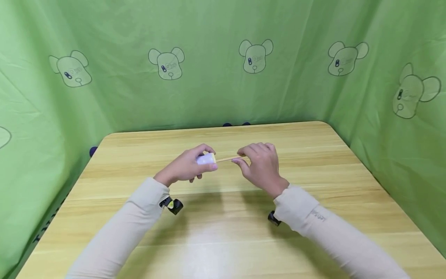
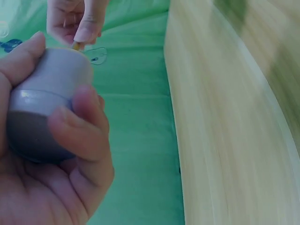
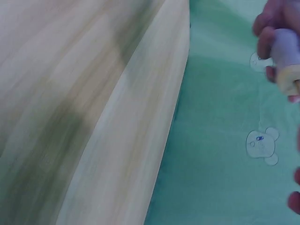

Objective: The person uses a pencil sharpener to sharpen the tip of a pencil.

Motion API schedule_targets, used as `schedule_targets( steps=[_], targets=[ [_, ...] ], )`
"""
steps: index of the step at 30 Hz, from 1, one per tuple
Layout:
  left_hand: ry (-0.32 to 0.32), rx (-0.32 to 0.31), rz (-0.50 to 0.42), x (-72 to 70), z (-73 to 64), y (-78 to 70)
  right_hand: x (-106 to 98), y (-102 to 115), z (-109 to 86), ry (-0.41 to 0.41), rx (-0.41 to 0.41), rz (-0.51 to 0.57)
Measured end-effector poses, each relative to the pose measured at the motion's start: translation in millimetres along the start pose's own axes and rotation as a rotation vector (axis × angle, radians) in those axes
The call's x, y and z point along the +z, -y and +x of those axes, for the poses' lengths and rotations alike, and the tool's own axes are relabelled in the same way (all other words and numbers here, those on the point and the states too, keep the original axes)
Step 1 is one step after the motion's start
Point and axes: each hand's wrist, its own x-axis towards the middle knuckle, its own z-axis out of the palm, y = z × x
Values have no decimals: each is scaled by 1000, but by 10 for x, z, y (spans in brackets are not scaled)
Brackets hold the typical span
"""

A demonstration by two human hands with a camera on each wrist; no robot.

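My left hand point(image 1: 184, 164) grips a lavender cylindrical pencil sharpener point(image 1: 205, 159) with a cream end, its fingers and thumb wrapped around the sides. A thin yellow-brown pencil point(image 1: 225, 159) runs from that end to my right hand point(image 1: 262, 164), which pinches it between thumb and fingers. In the left wrist view the sharpener point(image 2: 54, 84) fills the palm, and the pencil's tip end is hidden inside it. The right wrist view catches the sharpener point(image 3: 286, 51) at the right edge with the pencil entering the hole in its cream face. Both hands are held above the table.
A wood-grain table point(image 1: 223, 248) with rounded far corners lies below the hands. Green curtains point(image 1: 209, 97) printed with bear heads close it in at the back and sides. Small black cameras point(image 1: 175, 206) hang under both wrists.
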Motion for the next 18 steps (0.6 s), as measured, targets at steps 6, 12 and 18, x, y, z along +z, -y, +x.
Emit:
schedule_targets(
  steps=[6, 12, 18],
  targets=[
    [28, -18, -67, -9, 15, -28, 138, -122, -77, -186, -58, -103],
    [95, -25, -113, -20, 1, -45, 235, -160, -139, -322, -201, -141],
    [146, -83, -298, -61, -13, -61, 302, -116, -100, -510, -277, -167]
  ],
)
